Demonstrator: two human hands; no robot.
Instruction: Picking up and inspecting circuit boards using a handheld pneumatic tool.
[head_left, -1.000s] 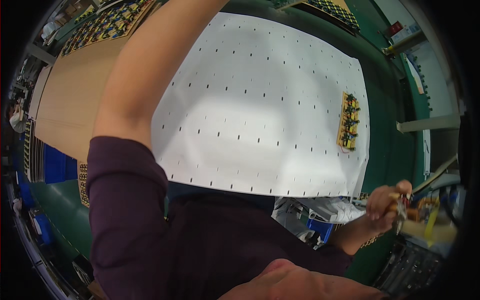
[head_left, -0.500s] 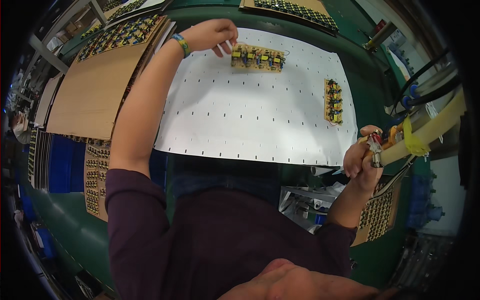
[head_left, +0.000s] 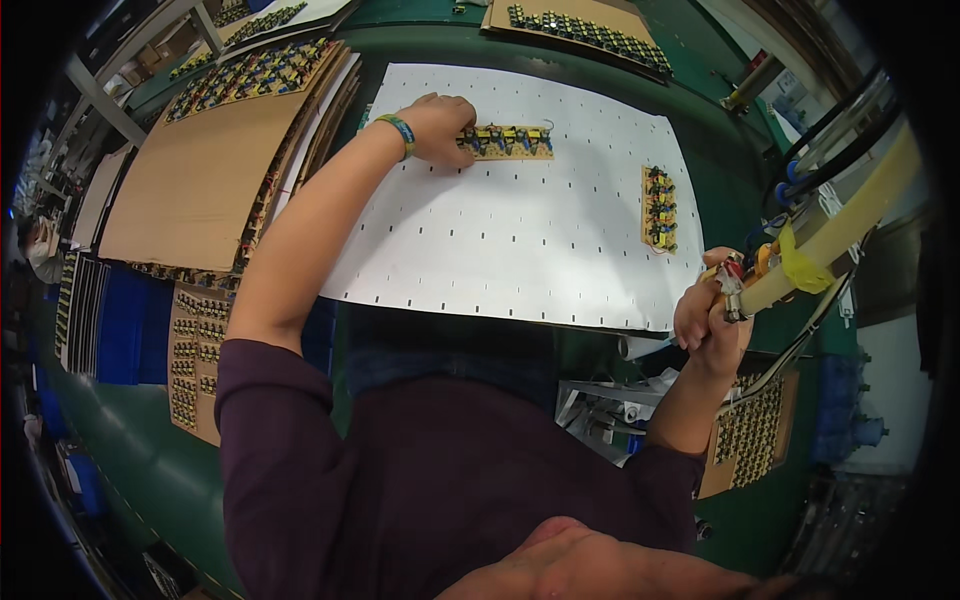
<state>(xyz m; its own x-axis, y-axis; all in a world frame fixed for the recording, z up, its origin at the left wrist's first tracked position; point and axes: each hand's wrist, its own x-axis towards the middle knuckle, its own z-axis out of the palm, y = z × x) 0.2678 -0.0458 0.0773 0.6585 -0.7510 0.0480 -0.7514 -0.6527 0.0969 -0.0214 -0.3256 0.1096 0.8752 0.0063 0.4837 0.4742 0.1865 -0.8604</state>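
Observation:
My left hand [head_left: 438,128] is closed around the left end of a tan circuit board [head_left: 510,143] with yellow and black parts. That board is over the far part of a white sheet [head_left: 480,265] marked with small dark dashes; whether it touches the sheet I cannot tell. My right hand [head_left: 708,325], near the sheet's right front corner, is wrapped round a hose-fed hand tool [head_left: 733,285] with metal fittings. Its grip is partly hidden by my fingers. A second circuit board [head_left: 660,210] lies on the sheet's right side.
Stacked cardboard sheets [head_left: 185,195] stand at the left, with circuit boards [head_left: 250,78] on top. More boards [head_left: 590,35] lie on cardboard at the back, and others [head_left: 750,440] at the lower right. A thick yellowish hose [head_left: 850,230] runs from the tool towards the upper right.
My left hand has brought the board slightly nearer and to the left, and its fingers now wrap its end. My right hand and the tool have shifted a little left.

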